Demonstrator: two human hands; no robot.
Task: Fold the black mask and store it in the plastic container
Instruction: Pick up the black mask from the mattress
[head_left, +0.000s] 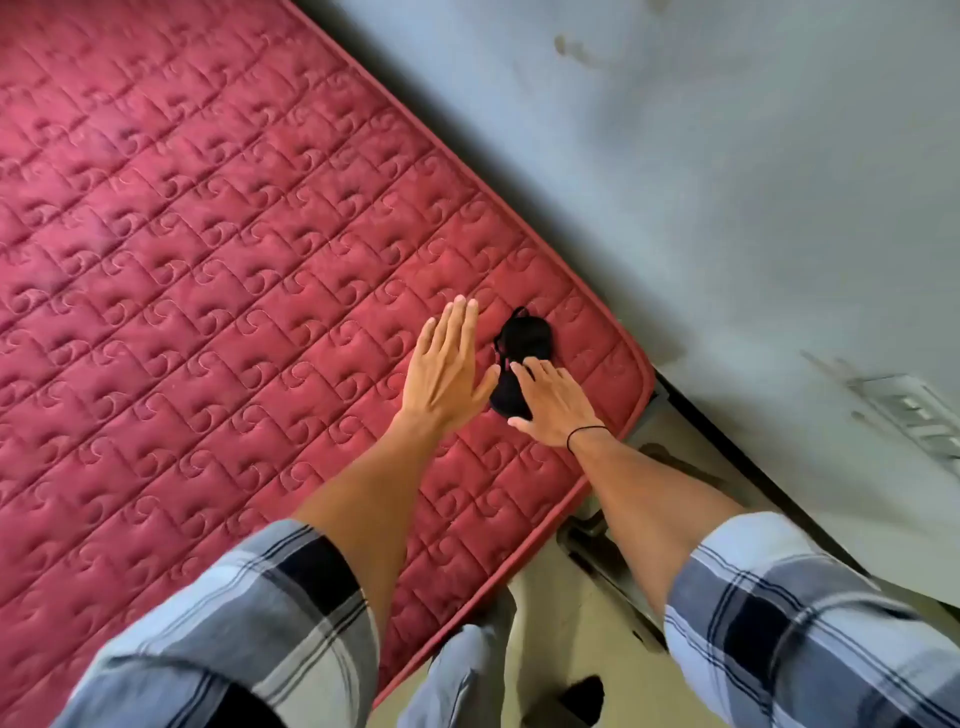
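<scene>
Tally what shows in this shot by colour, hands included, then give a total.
Black: 2, the mask and a wrist band
Red: 1, the quilted mattress
Bare hands: 2, left hand and right hand
Total: 5

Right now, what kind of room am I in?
Probably a bedroom. A red quilted mattress fills most of the view, set against a plain grey wall. The black mask lies near its corner, under both hands.
</scene>
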